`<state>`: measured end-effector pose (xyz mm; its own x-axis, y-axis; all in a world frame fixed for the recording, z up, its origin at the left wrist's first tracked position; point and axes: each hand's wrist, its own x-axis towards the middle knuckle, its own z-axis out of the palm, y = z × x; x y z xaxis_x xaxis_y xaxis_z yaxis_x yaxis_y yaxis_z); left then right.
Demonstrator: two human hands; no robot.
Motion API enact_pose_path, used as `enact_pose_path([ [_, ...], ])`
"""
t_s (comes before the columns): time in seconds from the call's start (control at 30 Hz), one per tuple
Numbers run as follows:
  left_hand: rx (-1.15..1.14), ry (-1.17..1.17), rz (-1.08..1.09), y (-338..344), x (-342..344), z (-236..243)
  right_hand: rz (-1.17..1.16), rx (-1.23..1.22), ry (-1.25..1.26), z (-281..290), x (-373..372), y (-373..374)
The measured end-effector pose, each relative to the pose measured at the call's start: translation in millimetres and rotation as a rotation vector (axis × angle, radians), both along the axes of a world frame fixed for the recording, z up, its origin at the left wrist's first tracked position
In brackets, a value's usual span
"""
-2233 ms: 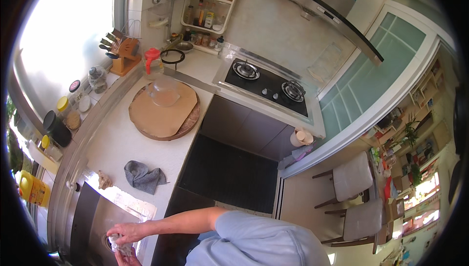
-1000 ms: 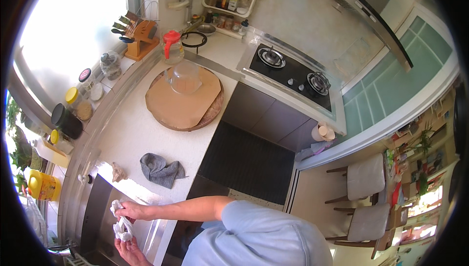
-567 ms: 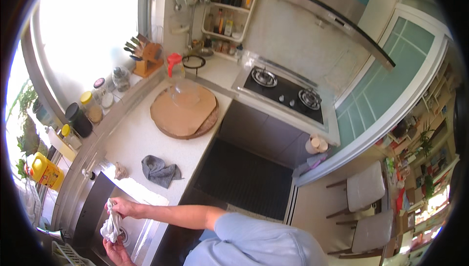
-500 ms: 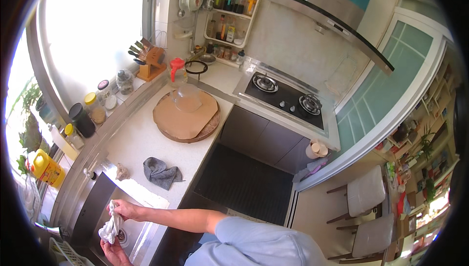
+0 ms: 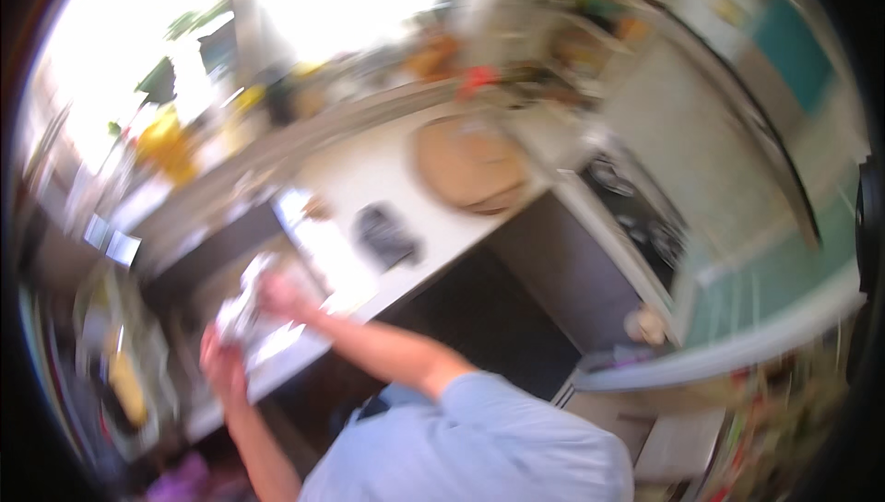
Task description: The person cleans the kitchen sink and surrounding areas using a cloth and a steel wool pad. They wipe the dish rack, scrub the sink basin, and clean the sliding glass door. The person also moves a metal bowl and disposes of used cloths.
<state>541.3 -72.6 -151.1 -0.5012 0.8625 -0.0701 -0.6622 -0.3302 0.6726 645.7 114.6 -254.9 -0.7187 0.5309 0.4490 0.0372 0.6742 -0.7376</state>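
Item, principal: a pale wrung cloth (image 5: pixel 241 310), blurred by motion, held over the dark sink basin (image 5: pixel 198 267) at the left of the white counter (image 5: pixel 369 179). It sits between your two hands, touching both.

Your right hand (image 5: pixel 281 295): clenched on the upper end of the cloth, just right of it, forearm reaching in from the lower centre.

Your left hand (image 5: pixel 221 366): closed on the lower end of the cloth, directly beneath it, forearm rising from the bottom edge.

Item: dark grey rag (image 5: pixel 385 235), crumpled on the counter, up and right of your right hand, apart from it.

Item: round wooden board (image 5: pixel 470 163), flat on the counter farther right, well apart from both hands.

Item: black gas hob (image 5: pixel 636 207), set in the counter beyond the board.

Item: yellow object (image 5: pixel 164 144) on the window ledge behind the sink; too blurred to name more closely.

Item: your light blue sleeve (image 5: pixel 479 437), lower centre.
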Motion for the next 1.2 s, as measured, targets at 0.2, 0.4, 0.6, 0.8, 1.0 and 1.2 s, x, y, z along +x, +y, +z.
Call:
enact_pose_path([
  [0.2,0.063,-0.162,0.227,-5.7,-0.8,11.4,0.245,-1.508,0.288,110.0,24.2,-19.0],
  [0.4,0.118,-0.265,0.436,-31.8,-4.6,2.6,0.336,-1.529,0.287,120.2,-4.5,-28.1],
  [0.6,0.057,-0.284,0.665,-60.0,-6.1,-12.2,0.536,-1.422,-0.019,103.5,-46.6,-41.3],
  [0.8,-0.042,-0.075,0.738,-73.2,37.1,-13.9,1.03,-1.542,-0.384,85.2,-46.7,-104.3],
  [1.0,-0.317,-0.052,1.013,-154.8,111.0,-26.2,1.033,-1.481,-0.74,54.5,-28.6,-181.8],
  [1.2,-0.476,-0.147,1.146,-240.2,199.5,-38.8,1.087,-1.357,-0.831,36.4,-21.7,-219.3],
])
